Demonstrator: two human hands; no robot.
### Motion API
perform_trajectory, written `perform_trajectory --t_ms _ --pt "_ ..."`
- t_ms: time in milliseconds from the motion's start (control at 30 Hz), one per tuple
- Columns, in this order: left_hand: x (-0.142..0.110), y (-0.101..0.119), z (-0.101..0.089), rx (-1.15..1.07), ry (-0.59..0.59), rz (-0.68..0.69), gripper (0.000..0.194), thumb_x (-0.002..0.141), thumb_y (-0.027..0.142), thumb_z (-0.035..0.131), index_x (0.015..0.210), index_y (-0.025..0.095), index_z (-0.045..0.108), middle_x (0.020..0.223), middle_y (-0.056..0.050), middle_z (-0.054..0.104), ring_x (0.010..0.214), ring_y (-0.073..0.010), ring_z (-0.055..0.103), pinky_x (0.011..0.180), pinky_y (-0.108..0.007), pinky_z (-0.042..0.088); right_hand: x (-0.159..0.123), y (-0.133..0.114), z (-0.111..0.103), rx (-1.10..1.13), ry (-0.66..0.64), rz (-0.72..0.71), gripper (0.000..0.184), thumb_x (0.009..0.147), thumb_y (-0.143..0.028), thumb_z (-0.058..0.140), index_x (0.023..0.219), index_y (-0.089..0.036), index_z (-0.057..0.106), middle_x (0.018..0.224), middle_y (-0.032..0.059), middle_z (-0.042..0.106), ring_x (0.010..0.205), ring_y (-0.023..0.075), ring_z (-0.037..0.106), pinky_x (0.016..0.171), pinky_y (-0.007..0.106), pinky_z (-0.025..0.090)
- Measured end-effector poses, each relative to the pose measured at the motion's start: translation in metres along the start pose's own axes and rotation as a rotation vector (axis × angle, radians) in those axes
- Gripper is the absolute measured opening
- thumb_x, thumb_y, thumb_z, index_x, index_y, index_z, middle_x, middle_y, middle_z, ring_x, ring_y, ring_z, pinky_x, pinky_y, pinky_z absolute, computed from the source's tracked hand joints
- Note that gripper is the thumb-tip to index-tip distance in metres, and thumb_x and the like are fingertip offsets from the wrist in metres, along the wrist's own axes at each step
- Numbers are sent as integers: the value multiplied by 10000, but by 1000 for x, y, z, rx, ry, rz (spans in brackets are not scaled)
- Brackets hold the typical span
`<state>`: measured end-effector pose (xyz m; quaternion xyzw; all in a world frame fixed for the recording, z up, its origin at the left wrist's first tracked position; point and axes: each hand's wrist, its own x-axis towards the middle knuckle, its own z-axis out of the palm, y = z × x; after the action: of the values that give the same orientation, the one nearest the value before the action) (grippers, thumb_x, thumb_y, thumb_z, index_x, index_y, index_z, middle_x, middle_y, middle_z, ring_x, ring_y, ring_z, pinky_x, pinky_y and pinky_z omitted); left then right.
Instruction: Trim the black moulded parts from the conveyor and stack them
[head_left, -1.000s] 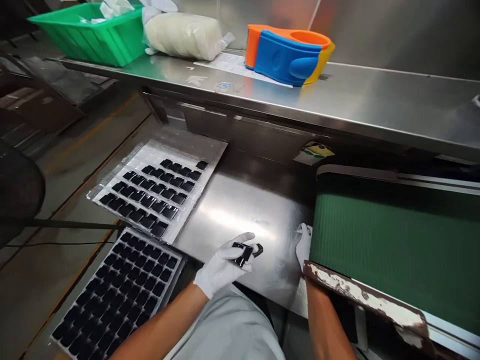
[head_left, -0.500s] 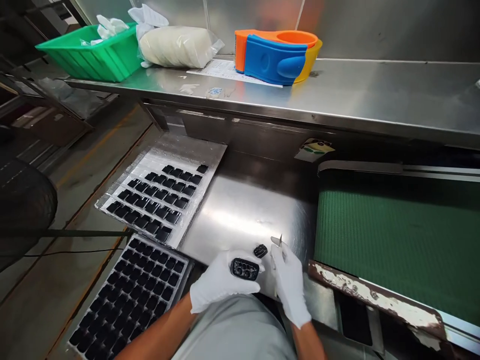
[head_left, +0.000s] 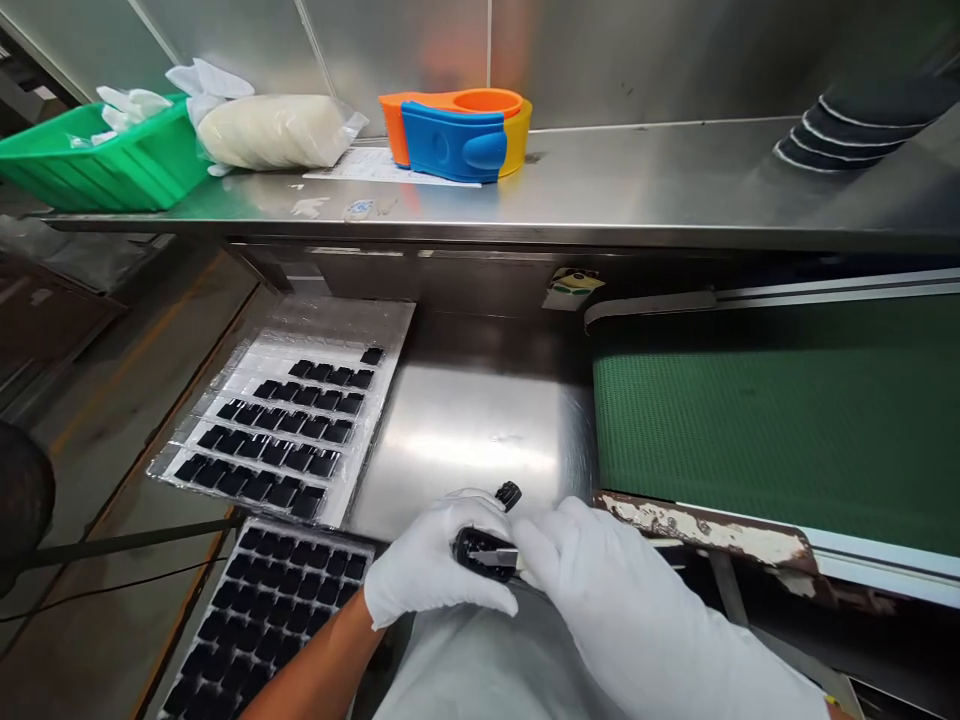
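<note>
Both my hands wear white gloves and meet low in the view, over my lap at the near edge of the steel table. My left hand is closed round a small black plastic part. My right hand is closed on a thin metal blade whose tip touches that part. A second small black piece lies on the steel just beyond my left fingers.
A clear tray with rows of black parts lies left on the table. A black tray of several parts sits nearer me. A green conveyor belt runs right. The upper shelf holds a green bin, a white bag, a tape dispenser.
My right hand came from the conveyor's edge with the blade to meet my left hand at the black part. Both hands drew nearer my lap. The view swung to the right.
</note>
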<state>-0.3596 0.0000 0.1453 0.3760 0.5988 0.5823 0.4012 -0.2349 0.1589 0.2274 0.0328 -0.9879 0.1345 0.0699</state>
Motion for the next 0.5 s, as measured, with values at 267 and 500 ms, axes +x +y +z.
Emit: perform_trajectory --t_ms 267,500 --pt "5 11 3 47 -46 6 430 536 391 913 824 175 677 916 -61 708 943 -226 632 902 -365 480 -5 5 1 -143 -131 -21 326 652 -77 537 951 -181 614 685 29 576 529 172 475 515 317 257" --pt "10 17 0 155 -125 -18 387 572 423 891 788 186 674 842 -46 697 926 -226 604 928 -377 447 -3 0 -3 -164 -229 -19 137 714 -137 553 834 -198 579 669 43 528 558 184 448 526 338 254"
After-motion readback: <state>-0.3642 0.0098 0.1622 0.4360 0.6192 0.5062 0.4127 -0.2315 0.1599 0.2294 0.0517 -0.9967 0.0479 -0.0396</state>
